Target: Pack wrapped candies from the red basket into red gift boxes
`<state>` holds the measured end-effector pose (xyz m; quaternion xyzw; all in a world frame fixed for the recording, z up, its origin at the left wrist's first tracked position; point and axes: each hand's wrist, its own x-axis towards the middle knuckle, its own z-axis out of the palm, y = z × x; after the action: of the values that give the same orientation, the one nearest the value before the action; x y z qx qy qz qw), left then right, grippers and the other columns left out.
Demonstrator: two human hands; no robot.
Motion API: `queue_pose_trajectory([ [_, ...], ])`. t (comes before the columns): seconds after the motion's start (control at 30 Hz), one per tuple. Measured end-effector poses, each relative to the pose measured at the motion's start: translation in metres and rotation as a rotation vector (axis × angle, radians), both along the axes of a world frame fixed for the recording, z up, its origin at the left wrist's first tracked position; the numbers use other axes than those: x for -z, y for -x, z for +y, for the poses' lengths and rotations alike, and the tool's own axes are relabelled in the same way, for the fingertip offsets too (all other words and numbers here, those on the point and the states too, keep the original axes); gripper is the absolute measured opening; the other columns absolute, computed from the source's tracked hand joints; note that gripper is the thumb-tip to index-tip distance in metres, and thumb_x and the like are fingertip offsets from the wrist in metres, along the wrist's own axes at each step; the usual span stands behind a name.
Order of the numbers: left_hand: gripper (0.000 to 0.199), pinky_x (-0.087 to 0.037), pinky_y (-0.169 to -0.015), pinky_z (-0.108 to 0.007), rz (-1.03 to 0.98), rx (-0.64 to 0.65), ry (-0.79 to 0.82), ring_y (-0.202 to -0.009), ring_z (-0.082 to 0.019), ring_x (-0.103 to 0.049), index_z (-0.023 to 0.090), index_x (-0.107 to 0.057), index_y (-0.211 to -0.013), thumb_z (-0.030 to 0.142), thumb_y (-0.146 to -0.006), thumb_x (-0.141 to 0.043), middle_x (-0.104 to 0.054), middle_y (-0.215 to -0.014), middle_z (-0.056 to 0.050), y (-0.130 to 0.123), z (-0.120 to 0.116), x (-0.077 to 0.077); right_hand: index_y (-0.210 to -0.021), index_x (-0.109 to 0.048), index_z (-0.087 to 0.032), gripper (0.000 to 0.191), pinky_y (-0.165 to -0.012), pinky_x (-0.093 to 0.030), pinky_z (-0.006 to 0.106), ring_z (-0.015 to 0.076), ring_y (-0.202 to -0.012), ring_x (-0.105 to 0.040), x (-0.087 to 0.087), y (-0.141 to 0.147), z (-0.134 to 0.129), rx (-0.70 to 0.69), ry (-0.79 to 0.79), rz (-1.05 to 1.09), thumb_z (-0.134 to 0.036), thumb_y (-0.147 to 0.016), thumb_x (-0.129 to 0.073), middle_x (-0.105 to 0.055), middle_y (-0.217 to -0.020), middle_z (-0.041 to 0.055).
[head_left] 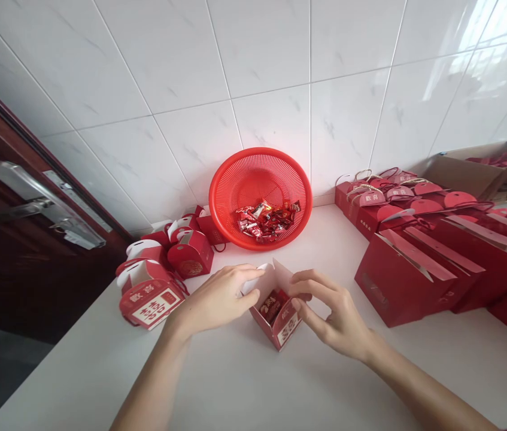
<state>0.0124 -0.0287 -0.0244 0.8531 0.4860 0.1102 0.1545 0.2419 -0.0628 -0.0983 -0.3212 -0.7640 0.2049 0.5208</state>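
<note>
- Left hand (221,299), fingers curved and parted from the thumb, is at the left flap of the open red box (266,326); whether it pinches the card, I cannot tell.
- Right hand (338,311) curls at the right side, thumb near, fingers far; pinch equally unclear. Hands on opposite sides probably steady the light card.
- Between them the box stands upright, mouth up, so the red packet (272,306) inside shows.
- Just beyond, the red basket (260,151) leans towards the wall, perhaps keeping its sweets (266,221) in easy reach.
- Left, small boxes (190,257) cluster; right, larger groups (415,278) stand close, likely saving room.
</note>
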Motion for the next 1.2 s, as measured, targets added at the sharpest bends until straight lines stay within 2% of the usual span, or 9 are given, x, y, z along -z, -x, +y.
queue_pose_trajectory([
  [0.13, 0.052, -0.048, -0.110, -0.037, -0.068, 0.002, 0.021, -0.130, -0.026, -0.059, 0.024, -0.064, -0.135, 0.020, -0.084, -0.056, -0.064, -0.138, -0.003, -0.001, 0.005, 0.003, -0.094, -0.066, -0.023, 0.012, -0.081, -0.055, 0.037, 0.0224, -0.095, -0.068, 0.003, -0.002, 0.006, 0.142, 0.019, -0.043, -0.030, -0.097, -0.056, -0.068, -0.109, 0.0103],
  [0.23, 0.049, -0.046, -0.112, -0.038, -0.192, -0.061, 0.081, -0.133, -0.026, -0.057, 0.021, -0.063, -0.136, 0.030, -0.088, -0.057, -0.064, -0.139, -0.005, -0.004, 0.013, 0.008, -0.096, -0.067, -0.024, 0.016, -0.088, -0.054, 0.041, 0.0259, -0.106, -0.066, 0.005, -0.004, 0.011, 0.215, 0.047, -0.074, -0.035, -0.097, -0.056, -0.067, -0.115, 0.0120],
  [0.33, 0.052, -0.048, -0.110, -0.040, -0.336, -0.144, 0.138, -0.132, -0.029, -0.057, 0.016, -0.064, -0.134, 0.044, -0.090, -0.059, -0.064, -0.139, -0.009, -0.007, 0.024, 0.017, -0.096, -0.068, -0.024, 0.020, -0.096, -0.052, 0.044, 0.0294, -0.124, -0.059, 0.003, -0.006, 0.013, 0.184, 0.106, -0.072, -0.040, -0.097, -0.056, -0.067, -0.123, 0.0124],
  [0.47, 0.052, -0.045, -0.112, -0.044, -0.478, -0.181, 0.150, -0.135, -0.031, -0.054, 0.017, -0.066, -0.131, 0.046, -0.087, -0.063, -0.062, -0.140, -0.010, -0.007, 0.034, 0.024, -0.081, -0.065, -0.023, 0.029, -0.105, -0.047, 0.047, 0.0312, -0.137, -0.050, 0.000, -0.009, 0.016, 0.126, 0.250, -0.013, -0.047, -0.096, -0.057, -0.064, -0.134, 0.0120],
  [0.6, 0.056, -0.042, -0.114, -0.044, -0.569, -0.123, 0.246, -0.136, -0.031, -0.053, 0.018, -0.066, -0.132, 0.041, -0.081, -0.068, -0.058, -0.144, -0.009, -0.002, 0.040, 0.023, -0.077, -0.065, -0.021, 0.030, -0.109, -0.044, 0.050, 0.0318, -0.135, -0.053, 0.004, -0.010, 0.018, 0.103, 0.275, 0.076, -0.047, -0.091, -0.065, -0.056, -0.146, 0.0130],
  [0.77, 0.062, -0.048, -0.108, -0.046, -0.594, -0.101, 0.336, -0.118, -0.028, -0.065, 0.020, -0.063, -0.135, 0.028, -0.074, -0.068, -0.063, -0.140, -0.006, 0.004, 0.050, 0.030, -0.082, -0.064, -0.021, 0.023, -0.103, -0.049, 0.046, 0.0310, -0.132, -0.056, 0.009, -0.005, 0.019, 0.052, 0.222, 0.076, -0.041, -0.094, -0.061, -0.058, -0.143, 0.0145],
  [0.93, 0.064, -0.042, -0.114, -0.044, -0.593, -0.090, 0.188, -0.131, -0.028, -0.057, 0.020, -0.060, -0.138, 0.026, -0.075, -0.069, -0.060, -0.144, -0.007, -0.002, 0.056, 0.048, -0.088, -0.063, -0.022, 0.025, -0.092, -0.054, 0.040, 0.0275, -0.120, -0.063, 0.015, 0.000, 0.020, -0.008, 0.186, 0.004, -0.039, -0.100, -0.050, -0.072, -0.102, 0.0109],
  [1.1, 0.072, -0.038, -0.118, -0.040, -0.563, -0.009, 0.086, -0.141, -0.025, -0.047, 0.023, -0.048, -0.148, 0.022, -0.078, -0.066, -0.052, -0.152, -0.007, -0.010, 0.053, 0.051, -0.100, -0.061, -0.023, 0.025, -0.091, -0.054, 0.041, 0.0233, -0.102, -0.067, 0.019, 0.000, 0.021, -0.026, 0.199, -0.027, -0.040, -0.103, -0.043, -0.071, -0.112, 0.0108],
  [1.2, 0.059, -0.042, -0.114, -0.041, -0.534, -0.005, 0.037, -0.134, -0.025, -0.055, 0.020, -0.056, -0.138, 0.023, -0.080, -0.066, -0.061, -0.141, -0.010, -0.011, 0.050, 0.050, -0.106, -0.060, -0.023, 0.023, -0.090, -0.054, 0.040, 0.0229, -0.102, -0.066, 0.020, -0.001, 0.021, -0.036, 0.168, -0.056, -0.040, -0.102, -0.045, -0.069, -0.112, 0.0109],
])
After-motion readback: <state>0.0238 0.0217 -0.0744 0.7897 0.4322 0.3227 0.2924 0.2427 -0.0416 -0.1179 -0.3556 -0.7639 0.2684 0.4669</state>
